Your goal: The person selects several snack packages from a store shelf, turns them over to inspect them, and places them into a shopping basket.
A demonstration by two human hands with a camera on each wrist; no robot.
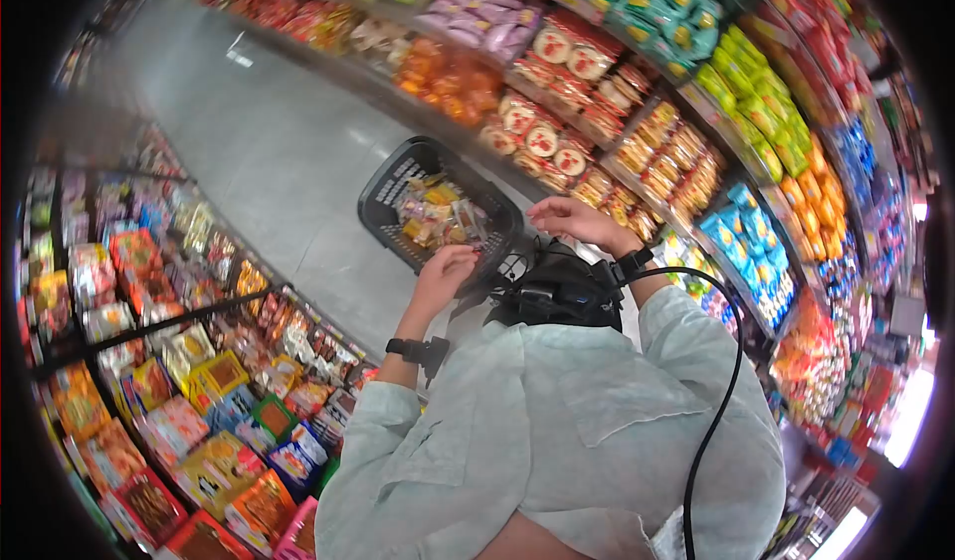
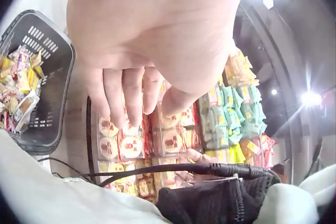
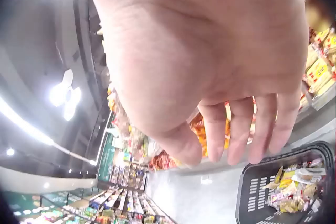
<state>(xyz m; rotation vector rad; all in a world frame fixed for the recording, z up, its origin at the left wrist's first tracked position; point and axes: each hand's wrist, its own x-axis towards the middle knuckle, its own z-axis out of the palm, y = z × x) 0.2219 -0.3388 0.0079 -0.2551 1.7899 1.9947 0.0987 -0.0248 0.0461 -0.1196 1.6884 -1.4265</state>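
Note:
My left hand (image 1: pixel 450 274) hovers by the near left corner of a dark shopping basket (image 1: pixel 383 187), its fingers loosely bent and holding nothing. Past the basket's right side, close to the snack shelves, my right hand (image 1: pixel 577 221) is held out with relaxed fingers and nothing in its grasp. Small wrapped snacks (image 1: pixel 438 212) lie heaped in the basket. In the left wrist view the fingers (image 2: pixel 134 90) hang down in front of packs of round biscuits (image 2: pixel 131 145). In the right wrist view the fingers (image 3: pixel 241 129) point down above the basket's level, over the grey floor.
Sloped shelves of bagged snacks run along the right, with green packs (image 1: pixel 756 102) and blue packs (image 1: pixel 746 232). Boxed and bagged goods (image 1: pixel 219 466) fill a rack on the left. Grey floor (image 1: pixel 269 152) lies between. A black bag (image 1: pixel 557 291) hangs at my waist.

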